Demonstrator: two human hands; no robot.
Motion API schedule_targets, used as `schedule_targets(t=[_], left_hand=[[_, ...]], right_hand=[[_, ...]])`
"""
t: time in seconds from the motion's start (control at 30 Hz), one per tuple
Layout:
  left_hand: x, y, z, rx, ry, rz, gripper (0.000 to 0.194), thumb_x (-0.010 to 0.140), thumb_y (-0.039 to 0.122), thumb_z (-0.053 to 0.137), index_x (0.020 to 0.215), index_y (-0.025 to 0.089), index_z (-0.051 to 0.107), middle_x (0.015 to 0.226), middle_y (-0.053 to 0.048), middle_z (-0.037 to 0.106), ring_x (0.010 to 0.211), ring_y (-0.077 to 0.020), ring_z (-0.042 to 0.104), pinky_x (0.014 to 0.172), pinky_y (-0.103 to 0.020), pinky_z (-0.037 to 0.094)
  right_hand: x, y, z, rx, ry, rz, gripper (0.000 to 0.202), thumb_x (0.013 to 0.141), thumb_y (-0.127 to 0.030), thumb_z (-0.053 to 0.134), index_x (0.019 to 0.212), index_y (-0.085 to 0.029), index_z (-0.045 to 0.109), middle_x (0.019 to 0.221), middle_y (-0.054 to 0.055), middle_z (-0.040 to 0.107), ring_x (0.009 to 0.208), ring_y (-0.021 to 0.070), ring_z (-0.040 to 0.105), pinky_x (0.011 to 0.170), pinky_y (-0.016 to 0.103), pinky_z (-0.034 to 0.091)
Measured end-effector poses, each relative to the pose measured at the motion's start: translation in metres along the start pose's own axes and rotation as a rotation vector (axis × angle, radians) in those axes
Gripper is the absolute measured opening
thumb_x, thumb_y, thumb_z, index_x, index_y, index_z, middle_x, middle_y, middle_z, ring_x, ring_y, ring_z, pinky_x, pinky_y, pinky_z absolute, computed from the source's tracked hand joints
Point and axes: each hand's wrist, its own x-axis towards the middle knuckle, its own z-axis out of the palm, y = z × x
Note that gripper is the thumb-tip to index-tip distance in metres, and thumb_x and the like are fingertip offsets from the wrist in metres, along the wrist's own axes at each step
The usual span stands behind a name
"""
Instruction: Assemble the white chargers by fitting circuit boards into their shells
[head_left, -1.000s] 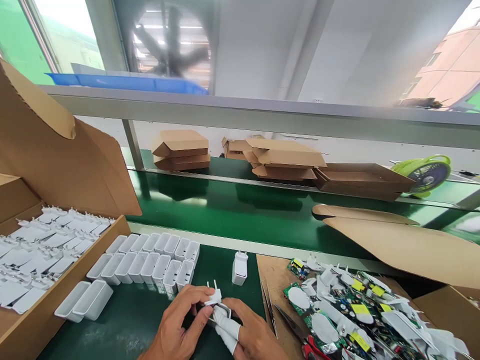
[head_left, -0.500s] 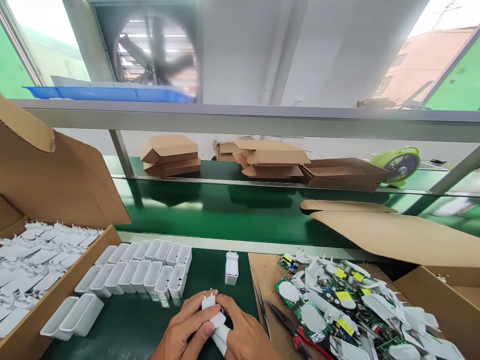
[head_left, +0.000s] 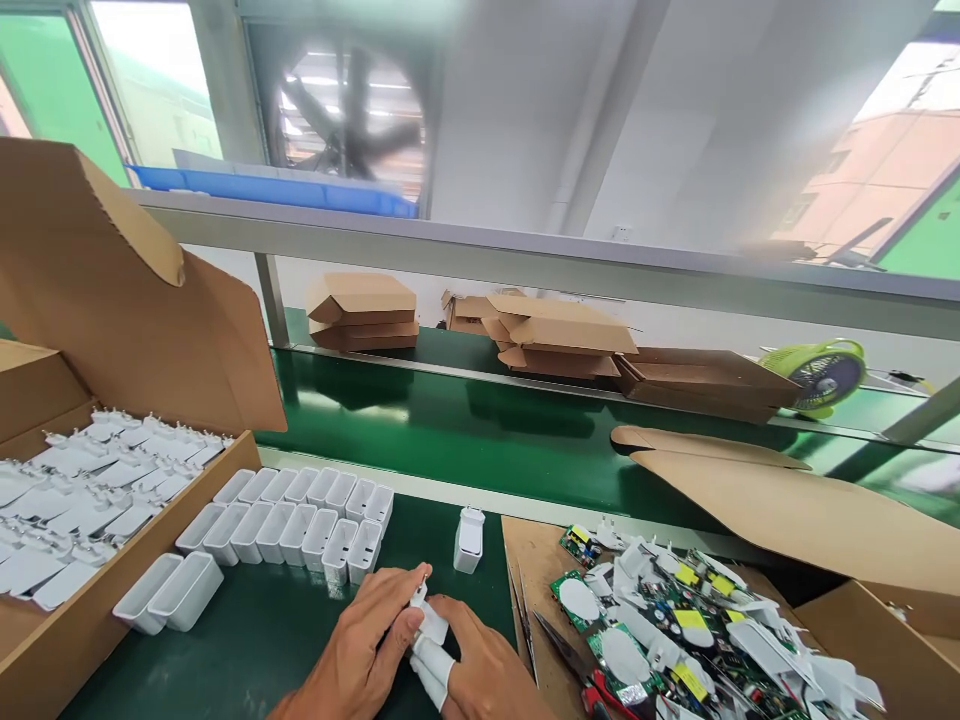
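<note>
Near the bottom centre, my left hand (head_left: pixel 371 630) pinches a small white plastic part (head_left: pixel 429 625) from the left. My right hand (head_left: pixel 487 660) closes round the same part from the right, with white material wrapped on some of its fingers. Beyond my hands a white housing (head_left: pixel 469 540) stands alone on the green mat. Rows of open white cases (head_left: pixel 277 530) are lined up to the left, with two larger ones (head_left: pixel 169 592) in front of them. On the right lies a heap of circuit boards and white parts (head_left: pixel 675 620).
A cardboard box (head_left: pixel 247 460) of white parts stands at the left. Red-handled pliers (head_left: pixel 592 680) and tweezers (head_left: pixel 523 620) lie on a brown board (head_left: pixel 529 540). An open box (head_left: pixel 885 620) is at the right. A metal shelf (head_left: pixel 525 250) crosses above; cartons (head_left: pixel 367 310) and a green fan (head_left: pixel 817 375) sit behind.
The camera view has tilted and shifted, so the surroundings appear farther right. My left hand has turned slightly around the white part, and both hands still hold it.
</note>
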Motion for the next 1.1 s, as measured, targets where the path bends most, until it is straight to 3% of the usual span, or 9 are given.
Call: schedule_targets(t=[0.13,0.3,0.5,0.63,0.73,0.93,1.1], left_hand=[[-0.001,0.007,-0.006,-0.021,0.026,-0.125,0.046,0.111,0.030,0.045,0.156,0.030,0.048,0.153,-0.008,0.060,0.137,-0.0253,0.060,0.114,-0.039,0.053],[-0.005,0.013,-0.016,-0.080,0.137,-0.235,0.042,0.110,0.037,0.045,0.150,0.028,0.056,0.145,-0.011,0.065,0.126,-0.0261,0.067,0.104,-0.037,0.060],[-0.004,0.012,-0.017,-0.085,0.216,-0.188,0.037,0.110,0.033,0.044,0.143,0.028,0.059,0.138,-0.011,0.068,0.119,-0.0260,0.068,0.097,-0.037,0.062],[-0.004,0.010,-0.017,-0.030,0.167,-0.161,0.036,0.109,0.028,0.047,0.143,0.030,0.059,0.138,-0.010,0.067,0.117,-0.0253,0.069,0.095,-0.035,0.063],[-0.005,0.008,-0.018,0.005,0.161,-0.137,0.037,0.108,0.024,0.048,0.144,0.029,0.058,0.137,-0.011,0.067,0.118,-0.0256,0.069,0.094,-0.034,0.064],[-0.007,0.005,-0.019,0.023,0.142,-0.130,0.037,0.108,0.024,0.048,0.143,0.028,0.059,0.139,-0.011,0.065,0.119,-0.0252,0.068,0.096,-0.034,0.064],[-0.012,0.009,-0.014,0.027,0.158,-0.192,0.034,0.109,0.031,0.046,0.139,0.026,0.062,0.138,-0.014,0.065,0.115,-0.0269,0.069,0.093,-0.037,0.065]], right_hand=[[0.003,0.000,-0.004,0.062,0.137,-0.025,0.051,0.080,-0.003,0.052,0.127,-0.021,0.059,0.127,0.015,0.061,0.105,0.0269,0.067,0.087,0.034,0.061],[0.007,-0.002,-0.018,0.072,0.287,0.003,0.058,0.089,-0.001,0.045,0.141,-0.026,0.053,0.133,0.015,0.057,0.119,0.0269,0.064,0.097,0.035,0.059],[0.011,0.001,-0.006,0.261,0.162,0.095,0.059,0.078,0.001,0.051,0.130,-0.025,0.063,0.122,0.011,0.063,0.106,0.0235,0.067,0.091,0.034,0.060],[0.009,0.003,-0.002,0.267,0.139,0.113,0.066,0.073,0.001,0.052,0.133,-0.024,0.062,0.126,0.013,0.062,0.107,0.0256,0.066,0.090,0.036,0.060],[0.009,0.002,-0.007,0.255,0.182,0.085,0.064,0.077,0.000,0.051,0.135,-0.025,0.060,0.122,0.012,0.063,0.103,0.0252,0.068,0.086,0.035,0.061],[0.012,-0.003,-0.031,0.237,0.424,0.041,0.055,0.095,-0.002,0.046,0.142,-0.029,0.054,0.122,0.011,0.064,0.108,0.0217,0.068,0.093,0.030,0.059],[0.010,-0.001,-0.037,0.247,0.410,0.047,0.052,0.095,-0.003,0.047,0.140,-0.028,0.056,0.118,0.012,0.066,0.103,0.0223,0.069,0.087,0.030,0.061]])
